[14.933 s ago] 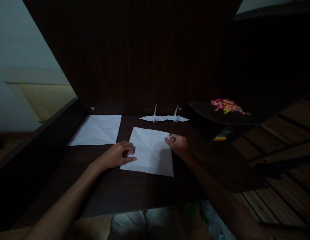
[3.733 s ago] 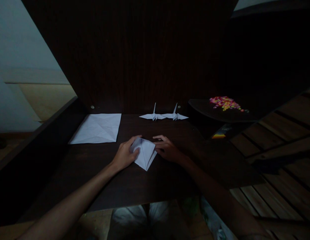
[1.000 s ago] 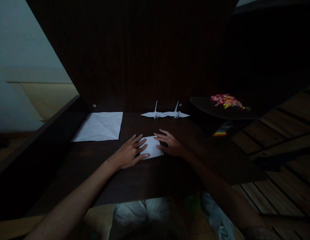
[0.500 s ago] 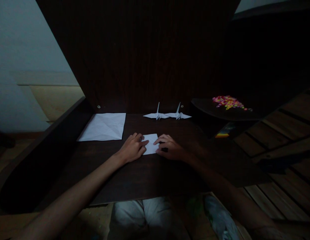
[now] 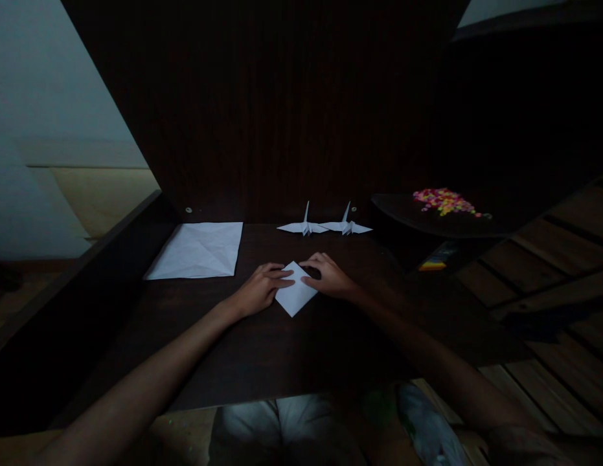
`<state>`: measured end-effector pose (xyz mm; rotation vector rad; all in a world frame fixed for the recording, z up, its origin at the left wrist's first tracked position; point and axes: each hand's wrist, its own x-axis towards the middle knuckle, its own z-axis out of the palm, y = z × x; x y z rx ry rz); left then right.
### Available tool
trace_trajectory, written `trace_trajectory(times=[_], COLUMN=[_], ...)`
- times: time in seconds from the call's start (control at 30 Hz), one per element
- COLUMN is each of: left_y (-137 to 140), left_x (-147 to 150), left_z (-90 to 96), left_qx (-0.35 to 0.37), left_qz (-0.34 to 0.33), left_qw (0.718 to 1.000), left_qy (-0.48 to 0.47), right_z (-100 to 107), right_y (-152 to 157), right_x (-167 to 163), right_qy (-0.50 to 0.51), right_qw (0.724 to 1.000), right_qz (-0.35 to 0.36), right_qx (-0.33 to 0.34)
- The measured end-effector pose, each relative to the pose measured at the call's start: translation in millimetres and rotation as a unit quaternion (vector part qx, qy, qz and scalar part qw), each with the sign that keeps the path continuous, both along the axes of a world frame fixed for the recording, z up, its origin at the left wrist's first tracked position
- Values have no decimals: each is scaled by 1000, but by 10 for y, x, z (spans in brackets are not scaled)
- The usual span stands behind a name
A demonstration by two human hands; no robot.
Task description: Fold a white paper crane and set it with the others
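A small folded square of white paper [image 5: 294,299] lies on the dark desk with one corner towards me. My left hand [image 5: 260,288] reaches over its left side, fingers stretched out and resting on it. From the other side my right hand [image 5: 329,277] touches the upper right edge; its thumb lies on the paper and its index finger is apart from the thumb. Neither hand is closed around it. Behind the hands stand two white paper cranes, a left crane [image 5: 306,227] and a right crane [image 5: 347,226], their wings meeting.
A larger creased white paper sheet [image 5: 197,251] lies at the left of the desk [image 5: 223,366]. On a raised shelf [image 5: 398,210] at the right is a pile of colourful small pieces [image 5: 447,201]. A dark upright panel [image 5: 272,116] closes off the back.
The small paper has turned from lying square to pointing a corner at me. Both hands have shifted with it, and the right hand has moved towards its upper edge.
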<state>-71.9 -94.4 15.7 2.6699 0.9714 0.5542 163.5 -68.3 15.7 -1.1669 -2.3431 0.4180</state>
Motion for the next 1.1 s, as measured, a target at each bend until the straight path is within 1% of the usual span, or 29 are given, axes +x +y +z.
trace_trajectory(times=[0.13,0.27,0.37,0.47,0.53,0.6,0.73,0.9,1.0,1.1], left_y=[-45,-70,-72,-71,-71,-67,-47,-41,-61,-79], left_x=[4,11,8,-6,-19,-33,-62,-69,-58,-68], left_z=[6,14,-1,-9,-8,-11,-34,-44,-39,-30], left_qx=[3,6,-14,-35,-31,-11,39,73,88,98], left_qz=[26,87,125,140,135,122,93,41,16,3], left_qw=[999,995,990,987,989,991,994,996,996,995], left_qy=[-18,-47,-63,-65,-58,-47,-44,-38,-10,23], right_z=[-48,-66,-80,-84,-76,-62,-46,-54,-53,-56], right_y=[70,84,66,33,12,-3,-28,-79,-106,-109], right_x=[-28,-32,-25,-19,-15,-12,-5,16,36,58], right_qy=[16,75,121,147,150,146,125,63,30,23], right_qw=[1000,996,990,986,986,988,991,990,989,987], right_qz=[-4,-17,-27,-32,-26,-13,50,111,125,123], right_qx=[-18,-53,-69,-69,-63,-48,3,57,80,98])
